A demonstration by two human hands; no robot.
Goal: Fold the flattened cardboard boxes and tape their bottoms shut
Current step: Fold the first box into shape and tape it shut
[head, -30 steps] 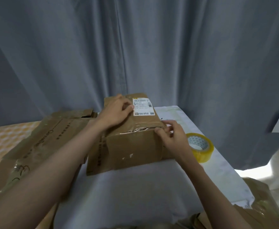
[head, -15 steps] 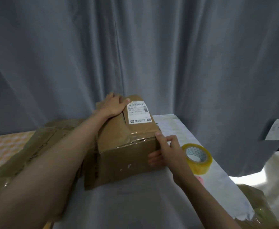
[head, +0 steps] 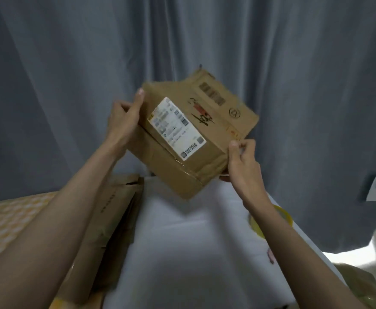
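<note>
Cardboard box (head: 191, 134), already folded into shape, hangs in the air above the white-covered table (head: 182, 241), tilted so that one corner points down and its labelled face with the white shipping label (head: 177, 129) turns toward the camera. In the head view, the only one, the left hand (head: 122, 121) grips the box's upper left edge, thumb laid along the labelled face and the fingers curled behind it. The right hand (head: 241, 161) grips the lower right corner, thumb on top and fingers wrapped underneath. The box lies between the two hands, its long axis running from upper left down to lower right; both hands sit about equally close to it, so either could turn it. Glossy tape shows along the seam near the low corner, so this bottom looks sealed.

Left of the white cover lies a stack of flattened boxes (head: 111, 219). A yellow tape roll (head: 283, 217) sits at the right, partly hidden by the right forearm. Grey curtains (head: 71, 85) close off the background.
</note>
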